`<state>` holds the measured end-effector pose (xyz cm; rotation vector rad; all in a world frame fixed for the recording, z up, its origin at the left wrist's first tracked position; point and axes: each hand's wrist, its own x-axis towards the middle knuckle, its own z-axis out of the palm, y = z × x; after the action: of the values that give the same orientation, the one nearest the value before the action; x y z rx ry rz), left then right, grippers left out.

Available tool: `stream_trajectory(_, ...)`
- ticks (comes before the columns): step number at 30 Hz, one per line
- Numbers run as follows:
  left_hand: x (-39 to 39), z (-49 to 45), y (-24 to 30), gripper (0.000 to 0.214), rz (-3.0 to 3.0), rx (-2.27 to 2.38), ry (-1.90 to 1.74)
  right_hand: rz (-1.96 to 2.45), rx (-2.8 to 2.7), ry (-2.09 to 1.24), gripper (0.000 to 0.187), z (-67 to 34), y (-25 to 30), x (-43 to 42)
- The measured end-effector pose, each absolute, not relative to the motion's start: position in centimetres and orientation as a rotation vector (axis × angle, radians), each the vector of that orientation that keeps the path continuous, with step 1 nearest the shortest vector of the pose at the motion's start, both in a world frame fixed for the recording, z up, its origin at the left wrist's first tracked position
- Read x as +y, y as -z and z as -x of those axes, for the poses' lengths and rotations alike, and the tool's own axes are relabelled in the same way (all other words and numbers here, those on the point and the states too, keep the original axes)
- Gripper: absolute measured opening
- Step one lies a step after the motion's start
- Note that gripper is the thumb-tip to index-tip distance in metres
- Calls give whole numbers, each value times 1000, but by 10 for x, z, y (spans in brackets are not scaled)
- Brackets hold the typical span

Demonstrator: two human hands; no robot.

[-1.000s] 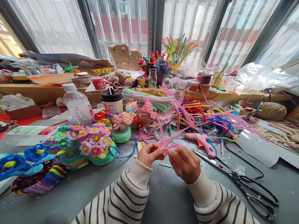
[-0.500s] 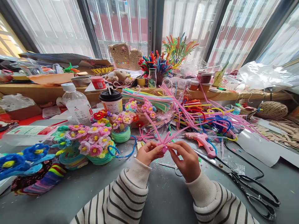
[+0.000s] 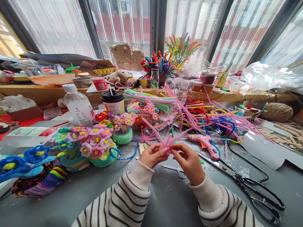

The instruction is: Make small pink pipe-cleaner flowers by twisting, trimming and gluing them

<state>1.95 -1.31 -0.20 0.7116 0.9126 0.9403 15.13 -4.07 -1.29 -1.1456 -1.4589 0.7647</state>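
Between my two hands is a bundle of pink pipe cleaners point(image 3: 168, 141), bunched tightly at the base with several stems fanning upward and outward. My left hand point(image 3: 152, 156) pinches the bunched base from the left. From the right, my right hand point(image 3: 188, 162) grips the same base between thumb and fingertips. Part of the base is hidden by the fingers. Small scissors point(image 3: 176, 170) lie on the table just below and between the hands. A pink glue gun point(image 3: 205, 144) rests to the right of my right hand.
Large black-handled scissors point(image 3: 253, 192) lie at the right beside a black cord. Pipe-cleaner flower pots point(image 3: 101, 159) stand at the left, near a plastic bottle point(image 3: 79, 104) and a lidded cup point(image 3: 113, 102). Loose pipe cleaners point(image 3: 189, 110) are heaped behind my hands.
My right hand has shifted slightly, its fingertips now closer to my left hand at the base. The long left stem leans a bit further left.
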Motion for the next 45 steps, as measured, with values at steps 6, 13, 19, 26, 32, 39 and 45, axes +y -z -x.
stream_trajectory(6, -13, -16, 0, 25, -673, 877, -863, 1121, -1430, -823, 13, -153, 13, -39)
stream_trajectory(13, -12, -15, 3, 25, -699, 878, -864, 1110, -1451, -832, 11, -155, 14, -39)
stream_trajectory(19, -14, -17, 1, 26, -647, 864, -879, 1127, -1534, -652, 11, -153, 12, -40)
stream_trajectory(26, -14, -16, 0, 22, -690, 907, -861, 1115, -1523, -691, 8, -150, 8, -42)
stream_trajectory(32, -12, -12, -5, 17, -733, 932, -788, 1127, -1324, -1073, 11, -155, 8, -39)
stream_trajectory(39, -11, -10, -8, 21, -713, 919, -766, 1088, -1308, -1207, 16, -156, 5, -39)
stream_trajectory(45, -11, -9, -5, 28, -738, 885, -735, 1149, -1431, -1081, 19, -155, 10, -38)
